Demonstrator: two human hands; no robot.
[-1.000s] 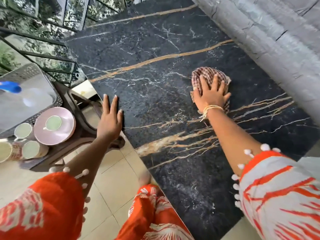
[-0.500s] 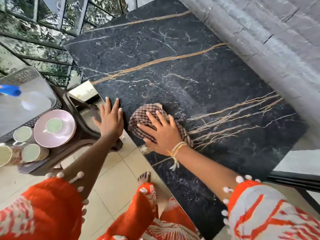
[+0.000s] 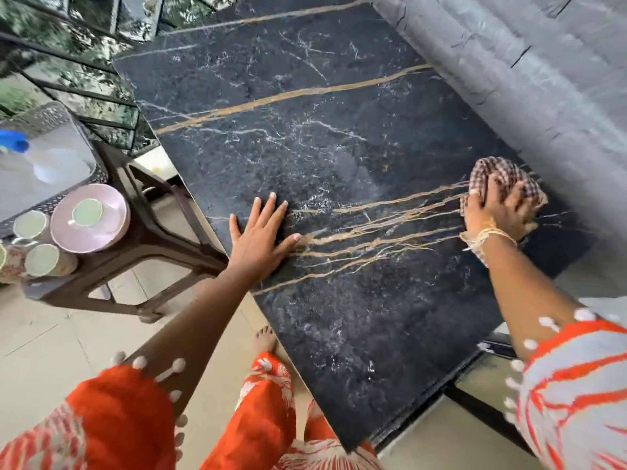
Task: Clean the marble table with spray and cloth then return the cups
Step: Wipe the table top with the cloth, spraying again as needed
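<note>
right hand [image 3: 498,212] clutches checked cloth [image 3: 502,174] at marble table [image 3: 339,147] far edge | left hand [image 3: 261,239] flat, released | cloth soft, limp: bunch under palm | cups [image 3: 44,245] fragile, side stand

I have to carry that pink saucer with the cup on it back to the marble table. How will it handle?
The cup sits loose on the pink saucer, so it would probably slide or tip if the saucer tilts. Both look like glazed ceramic: likely smooth, rigid and breakable. The saucer rests near the edge of the brown side table, so lift rather than drag.
</note>
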